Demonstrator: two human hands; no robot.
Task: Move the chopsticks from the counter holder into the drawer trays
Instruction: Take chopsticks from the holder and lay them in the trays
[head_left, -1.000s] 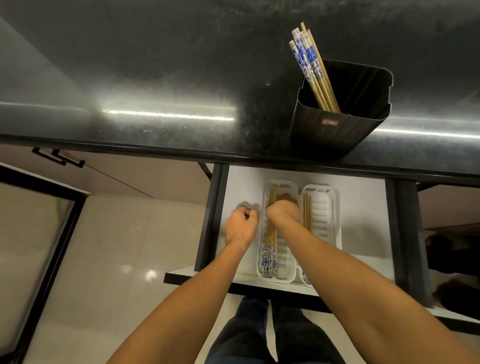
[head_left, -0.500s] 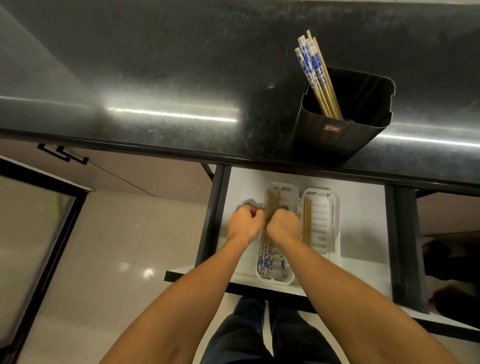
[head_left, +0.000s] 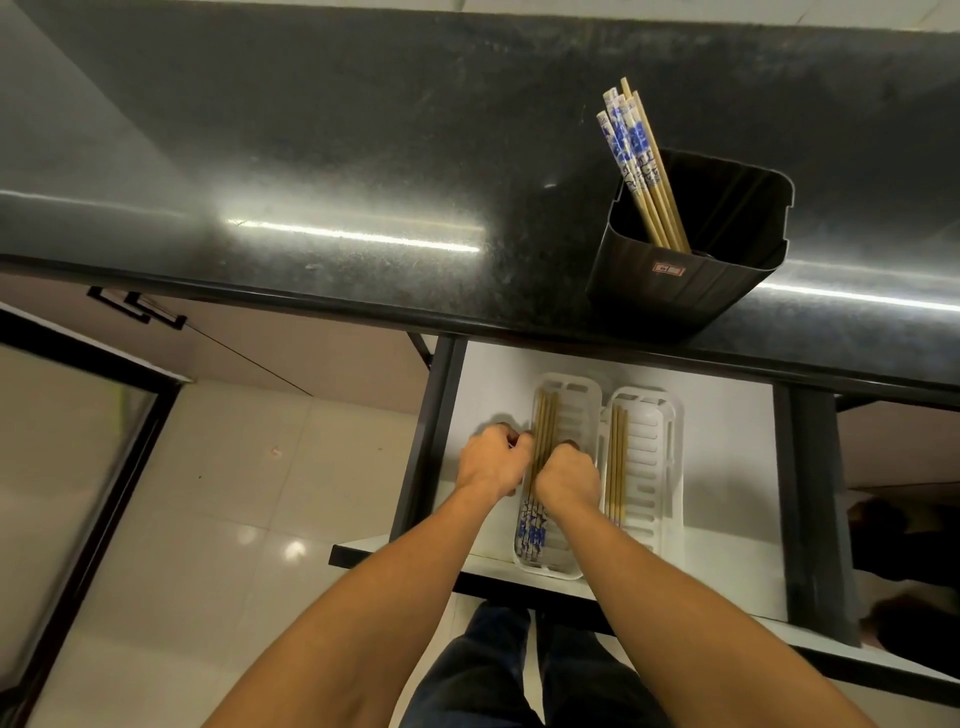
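Note:
A black holder (head_left: 691, 270) stands on the dark counter with several blue-and-white-ended chopsticks (head_left: 641, 166) leaning in its left corner. Below, an open white drawer (head_left: 727, 467) holds two white slotted trays side by side. The left tray (head_left: 576, 415) carries a bundle of chopsticks (head_left: 543, 441), blue ends toward me. The right tray (head_left: 654, 467) has a few chopsticks (head_left: 617, 457) along its left side. My left hand (head_left: 491, 462) and my right hand (head_left: 569, 480) are curled on either side of the left tray's bundle, fingers touching it.
The dark counter (head_left: 363, 156) has a front edge overhanging the drawer. A black drawer rail (head_left: 810, 493) runs along the right side. Pale floor tiles (head_left: 234, 493) and a glass-fronted cabinet door (head_left: 62, 441) lie to the left. My legs are below the drawer front.
My right hand drew back along the left tray toward me. Both hands closed in on the bundle from either side. The bundle now lies straighter along the tray's left side.

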